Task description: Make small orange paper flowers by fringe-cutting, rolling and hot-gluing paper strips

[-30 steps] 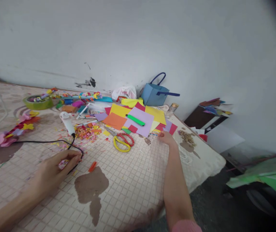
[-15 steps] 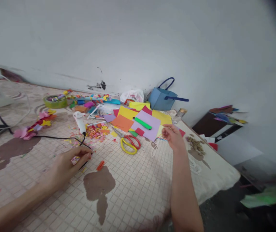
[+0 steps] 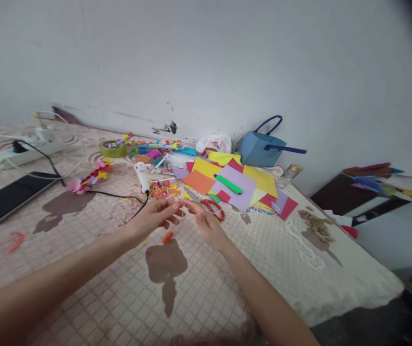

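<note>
Grey wall behind, a bed (image 3: 83, 288) in a tile-print sheet out front, and craft clutter all along the far side. Both hands meet over the middle: the left hand (image 3: 154, 218) comes in from 8 o'clock and the right hand (image 3: 207, 226) from 5 o'clock, fingers half curled, tips touching each other. Whether they pinch anything between them, I cannot tell. Just below the fingertips, at 6 o'clock, an orange scrap (image 3: 168, 237) lies on the sheet, apart from both hands. At 1 o'clock, red scissors (image 3: 216, 210) peek out from behind the right hand. At 11 o'clock lies a white glue gun (image 3: 141, 174), its black cord (image 3: 119, 195) running close by the left hand. Further out at 1 o'clock a green marker (image 3: 229, 184) rests on the coloured papers (image 3: 259, 179), and a blue bag (image 3: 261, 148) stands against the wall.
</note>
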{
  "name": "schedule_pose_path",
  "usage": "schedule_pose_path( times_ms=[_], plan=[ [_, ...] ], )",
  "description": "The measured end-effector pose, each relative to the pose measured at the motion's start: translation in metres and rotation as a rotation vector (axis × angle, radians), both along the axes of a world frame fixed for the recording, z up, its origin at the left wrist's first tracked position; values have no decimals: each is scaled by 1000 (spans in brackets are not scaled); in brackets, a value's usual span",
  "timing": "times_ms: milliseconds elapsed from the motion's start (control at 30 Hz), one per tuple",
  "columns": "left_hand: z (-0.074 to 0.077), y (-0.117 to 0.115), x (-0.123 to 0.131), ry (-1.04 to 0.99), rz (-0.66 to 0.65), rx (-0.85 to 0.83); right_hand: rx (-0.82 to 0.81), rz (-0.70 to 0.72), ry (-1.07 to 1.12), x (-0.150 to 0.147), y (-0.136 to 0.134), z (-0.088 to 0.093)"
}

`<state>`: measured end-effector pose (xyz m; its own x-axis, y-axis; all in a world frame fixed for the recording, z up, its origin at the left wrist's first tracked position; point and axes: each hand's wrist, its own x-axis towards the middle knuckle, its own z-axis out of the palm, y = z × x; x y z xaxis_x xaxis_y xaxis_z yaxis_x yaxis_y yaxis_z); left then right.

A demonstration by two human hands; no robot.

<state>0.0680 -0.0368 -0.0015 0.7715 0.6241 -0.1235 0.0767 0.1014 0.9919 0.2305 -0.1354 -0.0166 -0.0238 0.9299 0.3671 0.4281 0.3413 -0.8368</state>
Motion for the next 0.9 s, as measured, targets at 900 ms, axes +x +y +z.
schedule_pose_path(
  times_ms=[900],
  plan=[
    [-18, 45, -20, -72, 4, -314, 149, -746, -336, 113, 5, -11]
  ],
)
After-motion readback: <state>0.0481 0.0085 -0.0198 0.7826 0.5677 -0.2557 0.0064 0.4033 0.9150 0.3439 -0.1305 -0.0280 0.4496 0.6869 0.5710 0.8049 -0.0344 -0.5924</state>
